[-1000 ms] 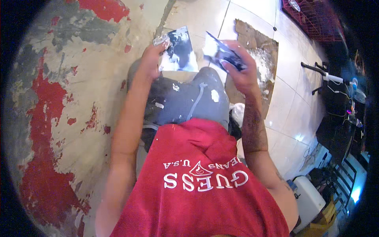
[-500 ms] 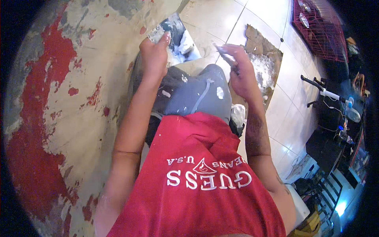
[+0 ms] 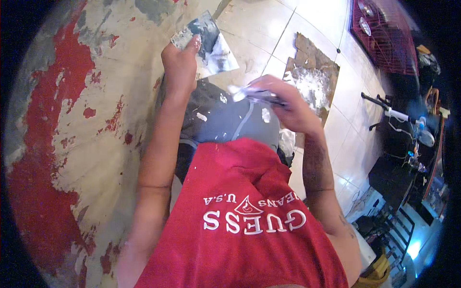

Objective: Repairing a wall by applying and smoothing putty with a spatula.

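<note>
My left hand (image 3: pixel 180 66) grips the edge of a flat, square plate (image 3: pixel 207 32) with its thumb on top. White paste (image 3: pixel 222 54) lies in a smeared heap on the plate. My right hand (image 3: pixel 294 105) is closed round a slim tool that looks like a putty knife (image 3: pixel 263 98), with white paste at its tip. Motion blurs the tool. It hangs over my grey, paste-spotted trousers (image 3: pixel 216 117), just apart from the plate's near right side.
On the left stands a wall (image 3: pixel 110 158) with peeling red and grey paint. A worn brown board (image 3: pixel 312 55) smeared white lies on the tiled floor (image 3: pixel 249 43). Farther right are a dark red wire rack (image 3: pixel 384 38) and a white fan (image 3: pixel 425 138).
My right hand has swung left and nearer to me, bringing the tool from beside the board to over my lap. My left hand and the plate have shifted slightly left.
</note>
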`<action>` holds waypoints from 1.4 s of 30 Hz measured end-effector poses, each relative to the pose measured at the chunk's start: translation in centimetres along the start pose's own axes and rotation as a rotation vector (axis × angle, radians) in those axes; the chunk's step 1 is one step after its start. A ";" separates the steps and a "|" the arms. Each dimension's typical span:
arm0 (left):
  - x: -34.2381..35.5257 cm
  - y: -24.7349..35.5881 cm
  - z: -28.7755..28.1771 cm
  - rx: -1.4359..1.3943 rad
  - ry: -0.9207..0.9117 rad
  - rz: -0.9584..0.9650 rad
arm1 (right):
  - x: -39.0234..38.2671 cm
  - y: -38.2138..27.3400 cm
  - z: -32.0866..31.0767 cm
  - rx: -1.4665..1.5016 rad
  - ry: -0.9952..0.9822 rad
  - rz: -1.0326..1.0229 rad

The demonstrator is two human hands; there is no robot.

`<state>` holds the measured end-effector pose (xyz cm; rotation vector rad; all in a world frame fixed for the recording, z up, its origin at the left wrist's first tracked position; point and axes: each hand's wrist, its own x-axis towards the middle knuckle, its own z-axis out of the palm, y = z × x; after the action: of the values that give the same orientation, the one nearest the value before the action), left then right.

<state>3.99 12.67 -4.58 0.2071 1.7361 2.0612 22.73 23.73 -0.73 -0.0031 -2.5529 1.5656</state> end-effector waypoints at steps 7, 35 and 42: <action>-2.0 -0.2 -0.4 -0.493 -0.248 -0.470 | 1.4 -1.1 0.7 -0.179 0.272 -0.025; -2.0 0.2 -1.9 -0.152 0.125 -0.031 | 0.0 -1.6 2.7 -0.057 -0.206 0.096; -2.6 -0.3 -4.7 -0.237 -0.127 -0.305 | -4.1 -0.7 0.4 0.527 0.447 0.147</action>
<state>4.59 7.44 -5.43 -0.0002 1.3423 1.9590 26.77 22.76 -0.78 -0.4354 -1.7914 1.9760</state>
